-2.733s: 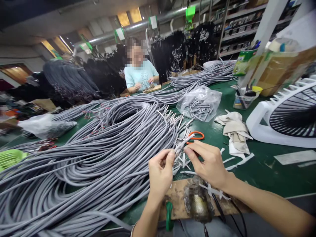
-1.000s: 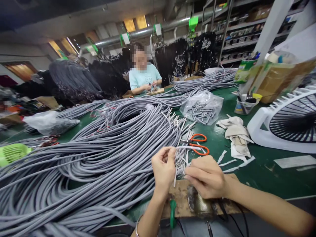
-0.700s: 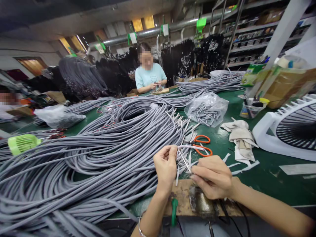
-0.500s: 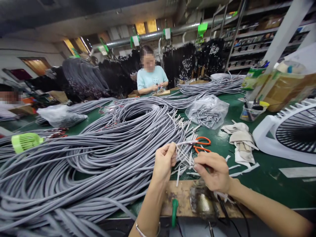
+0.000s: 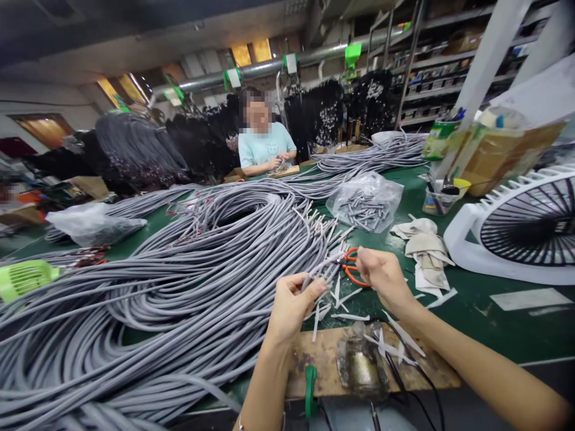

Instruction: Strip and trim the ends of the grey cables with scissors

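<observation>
My left hand [image 5: 294,305] is closed, thumb against the fingers, on the end of a grey cable [image 5: 317,272] at the right edge of a large cable pile [image 5: 202,281]. Just right of it my right hand [image 5: 381,272] is curled shut beside the orange-handled scissors [image 5: 358,276], overlapping their handles in the view. Whether it grips them or a thin strip is hidden by the fingers. The scissors lie among white cable ends. Cut white strips [image 5: 350,318] are scattered below both hands.
A wooden board [image 5: 323,359] with a metal block [image 5: 365,366] and a green clamp handle [image 5: 311,389] lies at the front edge. Behind are a bag of grey pieces [image 5: 366,203], cloth gloves [image 5: 424,251] and a white fan [image 5: 467,239]. A co-worker [image 5: 267,143] sits opposite.
My right hand has moved up from over the board to beside the scissors handles, uncovering white strips on the board. My left hand has come slightly lower. The view has shifted a little right.
</observation>
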{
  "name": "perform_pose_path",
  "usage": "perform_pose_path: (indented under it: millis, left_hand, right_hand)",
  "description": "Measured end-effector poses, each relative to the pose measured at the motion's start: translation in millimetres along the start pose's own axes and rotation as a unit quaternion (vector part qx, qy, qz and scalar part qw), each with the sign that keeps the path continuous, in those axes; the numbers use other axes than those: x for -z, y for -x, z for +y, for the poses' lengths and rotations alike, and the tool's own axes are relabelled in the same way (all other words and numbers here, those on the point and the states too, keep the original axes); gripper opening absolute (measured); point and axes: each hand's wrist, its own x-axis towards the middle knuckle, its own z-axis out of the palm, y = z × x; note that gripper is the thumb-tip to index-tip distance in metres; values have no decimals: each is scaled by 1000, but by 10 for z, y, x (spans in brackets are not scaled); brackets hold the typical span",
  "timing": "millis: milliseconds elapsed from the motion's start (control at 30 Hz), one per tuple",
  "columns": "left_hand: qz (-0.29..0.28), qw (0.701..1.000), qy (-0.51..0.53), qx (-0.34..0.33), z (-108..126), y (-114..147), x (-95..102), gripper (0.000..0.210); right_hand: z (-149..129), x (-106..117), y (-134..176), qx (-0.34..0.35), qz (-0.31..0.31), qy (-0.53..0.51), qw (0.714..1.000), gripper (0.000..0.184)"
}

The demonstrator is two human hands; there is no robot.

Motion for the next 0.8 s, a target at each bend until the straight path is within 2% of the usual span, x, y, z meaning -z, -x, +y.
perform_pose_path:
  millis: [100,167,200,267,433,533,667,767,800]
  left_hand:
    - [35,995,-86,-22,24,14,-51,32]
    - [54,987,-150,-30,46,24,-104,28]
    - [59,983,-172,-32,54,28,-129,27]
    - [64,977,-199,-37,58,31,-168,25]
    - [82,960,-263,-43,29,22,-184,24]
    - [103,958,-265,-44,17,16,-155,23]
    - [145,957,-245,-56,11,16,-133,24]
    - [158,953,-255,-53,-4,14,-149,25]
    - [164,949,-264,-55,-12,10,-156,25]
  right_hand:
    - [-28,-24,2,-83,-118,-64,987,44]
    - [-71,-44,31,-92,-186,-54,977,37]
    - [-90,-52,45,-87,-198,-42,975,32]
    - [-113,-60,62,-79,-192,-23,978,26]
    - [-103,-38,54,-67,-167,-49,982,26]
    - [-103,-6,65,-40,-142,-7,989,24]
    - [-117,16,129,47,-108,134,984,26]
    - [-119,-8,190,124,-69,188,972,7]
    - [-119,-19,208,145,-55,191,969,6]
